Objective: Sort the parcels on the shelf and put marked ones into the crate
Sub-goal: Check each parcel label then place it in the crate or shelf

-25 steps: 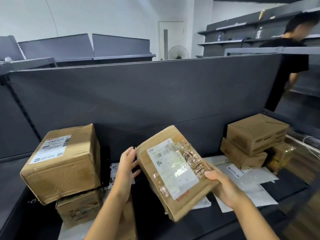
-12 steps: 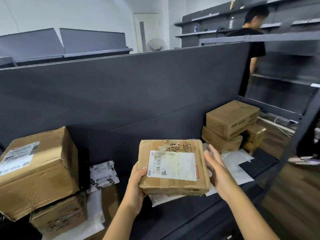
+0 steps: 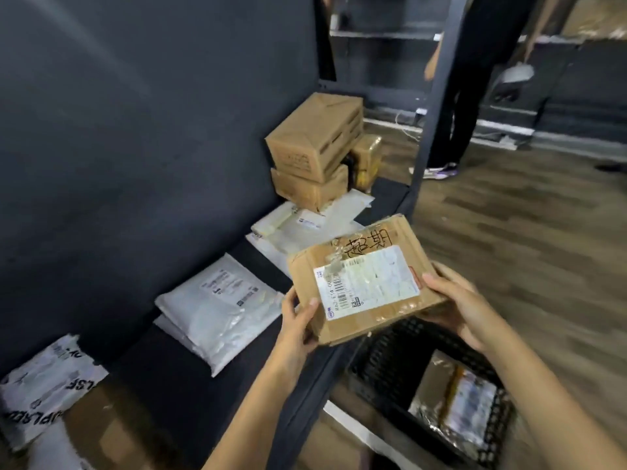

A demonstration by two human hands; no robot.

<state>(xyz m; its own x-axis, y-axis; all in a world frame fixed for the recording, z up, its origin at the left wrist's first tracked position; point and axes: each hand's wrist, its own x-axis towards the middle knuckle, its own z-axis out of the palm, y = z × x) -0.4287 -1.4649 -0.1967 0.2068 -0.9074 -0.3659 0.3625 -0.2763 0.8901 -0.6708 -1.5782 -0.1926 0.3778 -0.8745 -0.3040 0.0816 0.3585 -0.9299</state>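
Note:
I hold a flat cardboard parcel (image 3: 364, 278) with a white shipping label and black handwritten marks on top. My left hand (image 3: 298, 320) grips its near left corner, thumb on the label side. My right hand (image 3: 454, 305) grips its right edge. The parcel hangs past the front edge of the dark shelf (image 3: 210, 395), above the far rim of a black mesh crate (image 3: 390, 361) that stands on the floor. Inside the crate lies one taped parcel (image 3: 458, 408) with a label.
On the shelf lie white mailer bags (image 3: 220, 307), flat envelopes (image 3: 305, 225), stacked cardboard boxes (image 3: 315, 140) at the far end and a printed bag (image 3: 44, 385) at the near left. A metal upright (image 3: 437, 79) stands at the shelf's corner. A person's legs (image 3: 454, 106) are beyond it.
I have carried the parcel to the right, off the shelf and over the crate. My view has swung right and down, so the large boxes on the left are out of sight.

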